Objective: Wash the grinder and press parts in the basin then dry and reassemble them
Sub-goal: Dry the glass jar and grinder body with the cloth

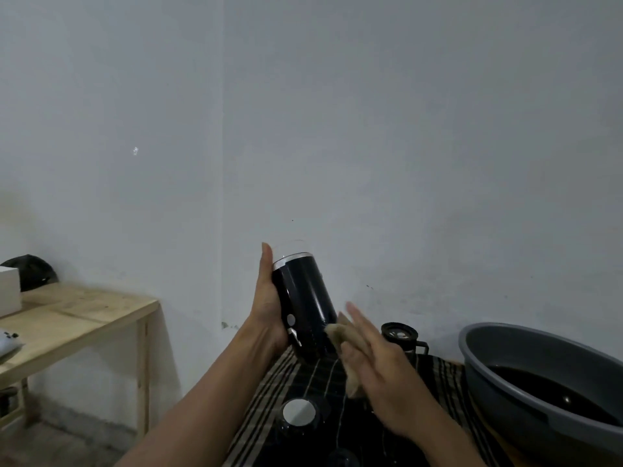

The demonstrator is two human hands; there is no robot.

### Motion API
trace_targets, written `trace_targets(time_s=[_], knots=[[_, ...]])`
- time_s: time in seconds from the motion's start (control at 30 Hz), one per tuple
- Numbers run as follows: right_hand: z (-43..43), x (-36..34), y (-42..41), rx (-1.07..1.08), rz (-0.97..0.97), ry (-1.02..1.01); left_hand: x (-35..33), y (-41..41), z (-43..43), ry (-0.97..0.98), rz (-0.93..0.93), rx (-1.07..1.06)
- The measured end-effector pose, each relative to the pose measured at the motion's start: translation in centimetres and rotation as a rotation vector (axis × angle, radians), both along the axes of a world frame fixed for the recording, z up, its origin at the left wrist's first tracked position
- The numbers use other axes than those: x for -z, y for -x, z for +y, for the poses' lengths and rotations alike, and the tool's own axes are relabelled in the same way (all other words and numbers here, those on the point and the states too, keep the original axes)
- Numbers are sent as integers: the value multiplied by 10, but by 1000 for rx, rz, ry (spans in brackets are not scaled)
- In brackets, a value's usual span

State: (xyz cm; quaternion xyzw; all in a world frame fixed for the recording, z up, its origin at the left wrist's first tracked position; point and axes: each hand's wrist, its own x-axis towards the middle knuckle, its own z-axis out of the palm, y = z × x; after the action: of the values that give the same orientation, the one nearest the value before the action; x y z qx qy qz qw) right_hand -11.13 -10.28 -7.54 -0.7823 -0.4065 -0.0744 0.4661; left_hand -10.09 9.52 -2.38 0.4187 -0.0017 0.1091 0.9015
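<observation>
While the left hand [269, 311] wrapped the tilted grinder body [303, 305] above the striped cloth [279, 382], the flat right hand [381, 365] pressed a rag [335, 332] against it; glossy, likely slippery, best gripped mid-barrel.

Mid-frame, the grinder [303, 305] sits in the left hand [269, 308], the rag [340, 335] just right of it. The basin [522, 345] is lower right, the wooden table [84, 315] far left.
</observation>
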Motion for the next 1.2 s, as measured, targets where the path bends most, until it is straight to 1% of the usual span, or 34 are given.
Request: trace_targets(time_s=[0.03,0.07,0.13,0.17,0.23,0.3,0.37,0.43,0.5,0.53,0.6,0.67,0.7,0.8,0.83,0.93,0.97,1.0,1.1,1.17,1.2], knots=[[-5,-3,-3,53,25,-30,0,0,3,-2,-18,9],[-9,-11,-6,110,29,-120,-1,0,4,-7,-37,20],[-5,-34,-13,180,1,-361,-5,-1,-1,-48,-58,43],[4,-48,-14,184,-20,-423,-7,0,-7,-82,-62,63],[29,-70,-13,157,-47,-394,-13,3,-22,-136,-67,102],[51,-74,-9,120,-77,-339,-16,4,-29,-109,-96,105],[60,-58,-6,120,-187,-241,-18,6,-25,-37,-106,72],[57,-30,-2,109,-322,-138,-18,6,-18,9,-64,53],[48,-3,1,96,-383,-101,-15,3,-14,27,-25,-8],[42,7,2,93,-364,-103,-12,1,-14,34,-7,-51],[30,11,-3,132,-247,-111,-9,-1,-15,62,5,-141],[24,2,-13,204,-130,-179,-7,-4,-18,92,32,-195],[24,-1,-17,237,-126,-233,-8,-5,-20,109,43,-209],[36,0,-16,274,-248,-319,-16,-8,-24,126,33,-233],[39,9,-15,263,-294,-311,-19,-8,-24,125,18,-241],[29,44,-18,213,-532,-210,-23,-7,-17,138,17,-285],[24,47,-20,209,-526,-228,-21,-6,-15,164,32,-290],[22,44,-21,224,-461,-296,-20,-5,-14,211,49,-286],[35,17,-17,300,-223,-585,-16,-7,-24,313,123,-295],[53,6,-10,292,-87,-676,-20,-6,-38,348,155,-316],[60,8,-8,273,-91,-686,-23,-4,-41,368,169,-329]])
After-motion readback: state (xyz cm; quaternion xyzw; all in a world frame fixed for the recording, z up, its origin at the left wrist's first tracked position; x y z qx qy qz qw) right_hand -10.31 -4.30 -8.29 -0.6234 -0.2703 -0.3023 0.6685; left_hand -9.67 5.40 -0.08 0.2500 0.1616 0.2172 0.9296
